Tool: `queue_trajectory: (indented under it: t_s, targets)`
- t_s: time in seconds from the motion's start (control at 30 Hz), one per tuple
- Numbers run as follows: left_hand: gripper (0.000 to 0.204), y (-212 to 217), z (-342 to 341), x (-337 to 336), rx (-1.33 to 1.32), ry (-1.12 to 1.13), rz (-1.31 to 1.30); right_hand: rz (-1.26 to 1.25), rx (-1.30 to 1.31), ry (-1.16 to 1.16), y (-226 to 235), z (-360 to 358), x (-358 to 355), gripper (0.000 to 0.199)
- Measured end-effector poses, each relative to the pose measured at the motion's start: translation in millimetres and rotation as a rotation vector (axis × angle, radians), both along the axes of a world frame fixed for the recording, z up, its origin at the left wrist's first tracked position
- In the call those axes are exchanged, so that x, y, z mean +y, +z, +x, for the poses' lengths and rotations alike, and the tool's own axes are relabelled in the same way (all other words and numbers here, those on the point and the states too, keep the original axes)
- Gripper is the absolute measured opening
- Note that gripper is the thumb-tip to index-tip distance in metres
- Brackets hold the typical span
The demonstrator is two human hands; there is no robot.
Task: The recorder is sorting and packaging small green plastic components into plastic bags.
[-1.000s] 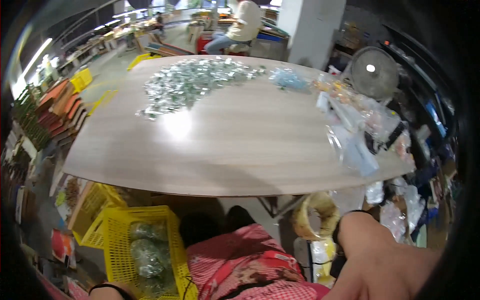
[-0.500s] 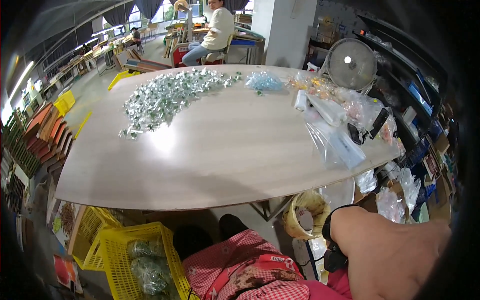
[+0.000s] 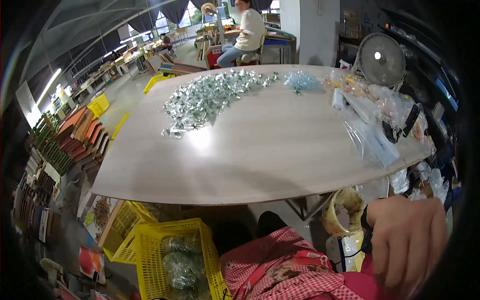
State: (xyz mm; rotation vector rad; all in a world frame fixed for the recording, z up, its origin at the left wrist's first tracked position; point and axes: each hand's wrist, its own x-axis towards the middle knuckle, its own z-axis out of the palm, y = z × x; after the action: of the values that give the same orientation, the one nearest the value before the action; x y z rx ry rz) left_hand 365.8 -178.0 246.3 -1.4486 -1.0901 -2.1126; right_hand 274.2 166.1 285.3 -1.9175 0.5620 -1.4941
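At the lower right is my right hand (image 3: 411, 240), beside my pink sleeve. Its fingers bend downward, pressed together, and the palm side is hidden, so what they hold, if anything, does not show. A black strap (image 3: 367, 227) lies at its left side. My left hand is outside the picture. In front of me a pale table (image 3: 250, 160) carries a spread pile of small clear-and-green wrapped pieces (image 3: 205, 100). To its right sits a smaller pale blue heap (image 3: 301, 80). Clear plastic bags (image 3: 372, 137) lie at the table's right end, with a black strap-like item (image 3: 411, 117) on them.
Below the table's front edge stands a yellow basket (image 3: 145, 260) holding filled bags (image 3: 180, 270). A stained bucket (image 3: 332, 220) is under the right side. A round fan (image 3: 382, 60) stands beyond the table's right corner. Another person (image 3: 248, 32) sits behind the table.
The view has turned left, so the table and baskets sit farther right in it. My right hand has turned and lowered; its knuckles and fingers now show where bare skin showed before.
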Motion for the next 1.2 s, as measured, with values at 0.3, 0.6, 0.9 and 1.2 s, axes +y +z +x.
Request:
queue_trajectory:
  t_s: [0.3,0.6,0.9,1.2]
  targets:
    - [0.014,-47.5,-43.6,10.5,0.021,-0.299,-0.359,0.413,0.427,-0.439,-21.9,-0.5,48.2,0.032]
    - [0.013,-196.5,-174.7,73.9,-0.331,0.533,-1.036,1.085,0.157,-2.134,-161.0,-82.5,297.2,0.033]
    - [0.010,-244.6,-235.0,143.8,-0.371,0.697,-0.964,1.273,0.436,-2.626,-267.9,-141.9,393.0,0.049]
    - [0.007,-269.5,-262.8,149.5,-0.593,0.721,-0.860,1.106,0.217,-2.605,-258.2,-187.9,380.5,0.033]
